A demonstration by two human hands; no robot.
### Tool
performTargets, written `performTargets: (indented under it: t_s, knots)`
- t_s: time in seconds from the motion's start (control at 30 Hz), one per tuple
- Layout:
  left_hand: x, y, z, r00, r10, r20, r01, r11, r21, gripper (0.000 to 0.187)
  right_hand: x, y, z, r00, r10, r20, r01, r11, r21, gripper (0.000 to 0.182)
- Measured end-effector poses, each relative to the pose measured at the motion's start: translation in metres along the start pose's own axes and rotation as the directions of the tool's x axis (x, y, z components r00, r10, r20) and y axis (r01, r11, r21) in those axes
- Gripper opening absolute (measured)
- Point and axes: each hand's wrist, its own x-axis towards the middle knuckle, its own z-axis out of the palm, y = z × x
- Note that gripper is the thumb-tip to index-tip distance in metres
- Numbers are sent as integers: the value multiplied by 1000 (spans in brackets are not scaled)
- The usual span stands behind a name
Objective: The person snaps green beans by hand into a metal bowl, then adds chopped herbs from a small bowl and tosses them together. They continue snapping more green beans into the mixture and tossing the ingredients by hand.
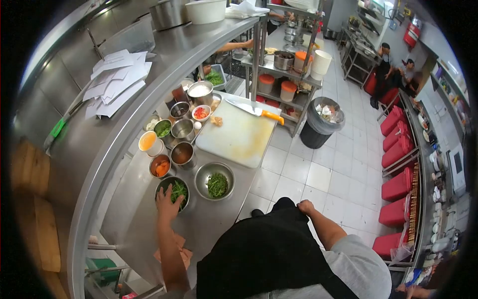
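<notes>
My left hand [166,203] reaches over the near side of a metal bowl [186,205] of green leaves [179,190]. Its fingers are spread, with the fingertips at the leaves. Just right of it stands a wider metal bowl [201,182] holding chopped greens [217,185]. My right hand [305,206] is closed at the edge of my black apron [269,244], away from the table. An orange cloth [183,251] lies on the steel table beside my left forearm.
Containers of orange pieces [162,168], brown sauce [182,154] and chopped herbs [163,128] crowd the table. A white cutting board [229,137] bears a yellow-handled knife [266,114]. A steel shelf [124,114] overhangs the left. A bin [314,133] stands on the floor; other people work farther back.
</notes>
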Motion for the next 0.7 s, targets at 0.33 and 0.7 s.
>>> performTargets:
  t_s: [0.33, 0.7]
  knots:
    - [8, 0, 19, 999, -10, 45, 4, 991, 130, 82, -19, -12, 5, 1000, -27, -11, 27, 998, 53, 41]
    - [14, -8, 31, 1000, 23, 16, -25, 989, 148, 82, -28, -7, 41, 982, -132, 137, 141, 989, -52, 43]
